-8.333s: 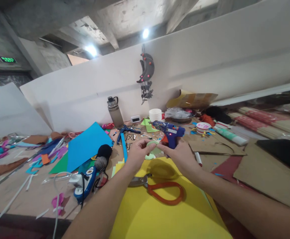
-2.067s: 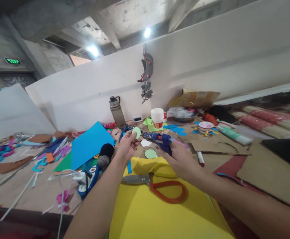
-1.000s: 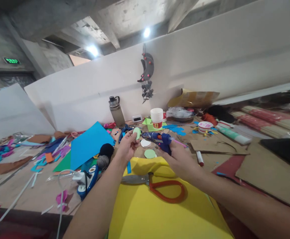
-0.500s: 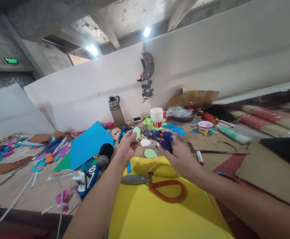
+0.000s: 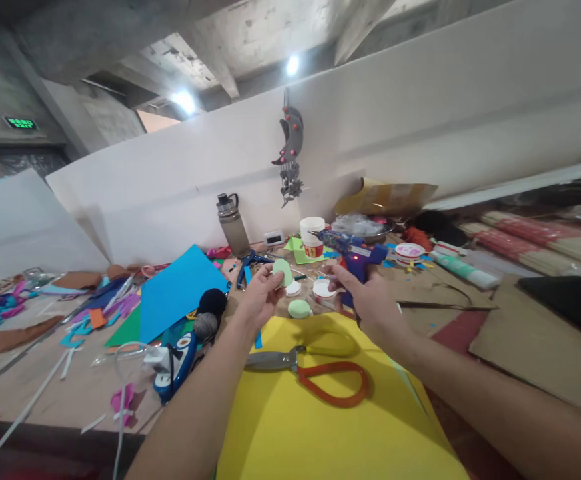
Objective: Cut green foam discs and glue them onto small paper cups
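My left hand (image 5: 263, 291) pinches a light green paper disc (image 5: 281, 272) between thumb and fingers, its flat face turned up toward me. In my right hand (image 5: 370, 297) is a blue hot glue gun (image 5: 353, 250), a small red light glowing on its side and its nozzle pointing left near the cups. My right thumb and fingertip reach toward a white round lid (image 5: 323, 288); I cannot tell whether they touch it. Between the hands lie another white disc (image 5: 293, 289) and a second light green disc (image 5: 299, 309). Scissors (image 5: 303, 367) with orange and yellow handles rest on yellow sheets (image 5: 335, 433).
White paper cups (image 5: 312, 233) stand behind the hands, left of a metal bowl (image 5: 365, 233). A bottle (image 5: 233, 227) stands against the white partition. At left are blue sheets (image 5: 180, 293), yarn balls (image 5: 212, 303) and a power strip (image 5: 180, 367). Cardboard (image 5: 530, 340) lies at right.
My right hand has drawn the glue gun away from the green disc, to the right and up. Its fingertips are now near the white lid. The left hand still holds the green disc, tilted more toward me.
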{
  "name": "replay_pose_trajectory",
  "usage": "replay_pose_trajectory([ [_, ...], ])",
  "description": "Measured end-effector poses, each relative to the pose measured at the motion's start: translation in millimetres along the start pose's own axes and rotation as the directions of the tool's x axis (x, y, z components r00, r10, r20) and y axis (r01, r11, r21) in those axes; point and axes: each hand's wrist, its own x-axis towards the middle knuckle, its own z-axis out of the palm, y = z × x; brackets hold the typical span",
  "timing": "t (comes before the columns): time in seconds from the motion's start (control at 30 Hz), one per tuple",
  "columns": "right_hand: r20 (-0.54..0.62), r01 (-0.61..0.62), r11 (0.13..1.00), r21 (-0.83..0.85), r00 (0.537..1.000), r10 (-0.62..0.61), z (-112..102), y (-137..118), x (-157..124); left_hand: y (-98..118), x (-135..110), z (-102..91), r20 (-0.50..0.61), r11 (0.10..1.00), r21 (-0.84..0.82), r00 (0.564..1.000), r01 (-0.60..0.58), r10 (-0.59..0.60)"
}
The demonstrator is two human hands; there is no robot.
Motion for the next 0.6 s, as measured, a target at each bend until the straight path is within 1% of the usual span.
replay_pose_trajectory([
  [0.07,0.004,-0.047,0.995,0.091,0.999,0.047,1,1,3,-3,-3,4.8,0.024,1.000,0.006,1.000,-0.009,0.009],
  [0.13,0.028,-0.039,0.997,0.071,0.999,0.037,2,4,5,-7,-7,10.1,0.082,0.999,0.029,0.996,-0.020,0.018],
  [0.2,0.014,0.010,1.000,-0.027,1.000,-0.010,0,9,5,-12,-12,15.4,0.133,0.996,0.073,0.990,-0.048,0.038],
  [0.23,-0.001,0.041,0.995,-0.089,0.999,-0.041,-1,11,5,-13,-14,17.9,0.143,0.993,0.097,0.988,-0.070,0.055],
  [0.33,-0.039,0.102,0.966,-0.239,0.993,-0.115,-3,16,3,-18,-18,23.6,0.171,0.980,0.177,0.984,-0.088,0.058],
  [0.47,0.000,0.110,0.951,-0.288,0.993,-0.115,-4,17,4,-21,-20,25.7,0.172,0.952,0.275,0.981,-0.132,0.086],
  [0.6,0.035,0.113,0.947,-0.300,0.994,-0.107,-3,18,5,-22,-20,25.4,0.119,0.923,0.331,0.979,-0.197,0.166],
])
